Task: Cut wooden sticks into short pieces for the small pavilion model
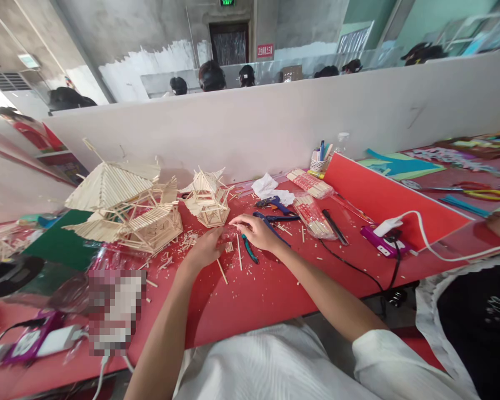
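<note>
My left hand (206, 248) rests on the red table (266, 294), its fingers curled near a small bundle of short wooden sticks (229, 246). My right hand (256, 230) lies just right of it, fingers bent down over the same spot. Loose sticks (223, 271) and wood chips are scattered around both hands. Teal-handled pliers (250, 250) lie under my right hand. A small stick pavilion (208, 197) stands just behind the hands, and a larger stick building (127, 205) stands to its left.
Blue-handled cutters (275, 214), bags of sticks (314, 214), a tissue (266, 186), a pen cup (320, 158) and a purple glue gun (381, 241) with cords lie to the right. Another person sits at the right edge. A white partition (275, 122) backs the table.
</note>
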Demonstrator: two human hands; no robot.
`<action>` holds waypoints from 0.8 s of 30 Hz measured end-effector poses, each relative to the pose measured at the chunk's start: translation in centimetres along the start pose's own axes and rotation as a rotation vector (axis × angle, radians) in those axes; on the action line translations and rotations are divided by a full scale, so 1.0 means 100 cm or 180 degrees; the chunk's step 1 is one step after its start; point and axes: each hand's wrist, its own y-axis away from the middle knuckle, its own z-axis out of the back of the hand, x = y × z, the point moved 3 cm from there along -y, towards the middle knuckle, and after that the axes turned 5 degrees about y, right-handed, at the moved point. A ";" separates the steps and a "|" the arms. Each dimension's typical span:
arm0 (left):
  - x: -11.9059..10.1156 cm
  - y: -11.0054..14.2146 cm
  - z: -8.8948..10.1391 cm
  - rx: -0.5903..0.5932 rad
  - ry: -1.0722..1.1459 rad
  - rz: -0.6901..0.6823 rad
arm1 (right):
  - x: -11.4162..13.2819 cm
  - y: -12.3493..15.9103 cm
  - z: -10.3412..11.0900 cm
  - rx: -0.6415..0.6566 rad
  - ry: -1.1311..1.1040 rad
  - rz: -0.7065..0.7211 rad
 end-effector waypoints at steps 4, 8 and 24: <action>0.006 0.001 -0.007 0.0281 -0.0043 -0.0078 | -0.005 -0.001 0.000 -0.0021 0.0010 -0.0080; 0.009 0.001 -0.010 0.0309 -0.0185 -0.0037 | -0.009 0.000 -0.001 -0.0043 -0.0028 -0.0209; 0.001 0.001 -0.010 0.0399 -0.0293 0.0030 | -0.016 0.001 -0.001 -0.0087 0.0043 -0.0319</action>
